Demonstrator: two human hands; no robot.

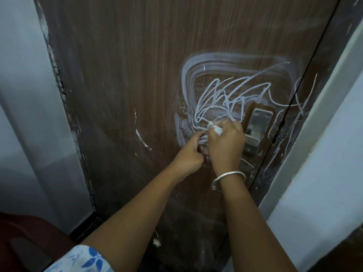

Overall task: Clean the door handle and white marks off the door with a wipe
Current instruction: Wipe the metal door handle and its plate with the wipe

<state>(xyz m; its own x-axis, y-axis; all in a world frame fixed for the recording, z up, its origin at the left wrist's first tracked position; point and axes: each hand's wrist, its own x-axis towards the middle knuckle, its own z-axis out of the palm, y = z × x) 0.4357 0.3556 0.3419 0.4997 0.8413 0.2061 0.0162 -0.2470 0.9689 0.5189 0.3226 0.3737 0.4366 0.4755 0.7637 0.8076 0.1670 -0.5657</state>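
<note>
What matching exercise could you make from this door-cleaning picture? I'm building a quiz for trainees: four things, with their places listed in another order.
Things:
1. wipe
2. bangle
3. door handle
4. sleeve

Places:
A. around the right wrist
B. bottom left corner of the view
C. pinched in the right hand
D. mounted on the door, near its right edge

Pairs: 1-C; 2-A; 3-D; 4-B

Counted: 1 door (137, 75), 1 handle (253, 141), 1 wipe (215, 129), 1 bangle (228, 178), 2 hands (188, 155) (225, 147).
</note>
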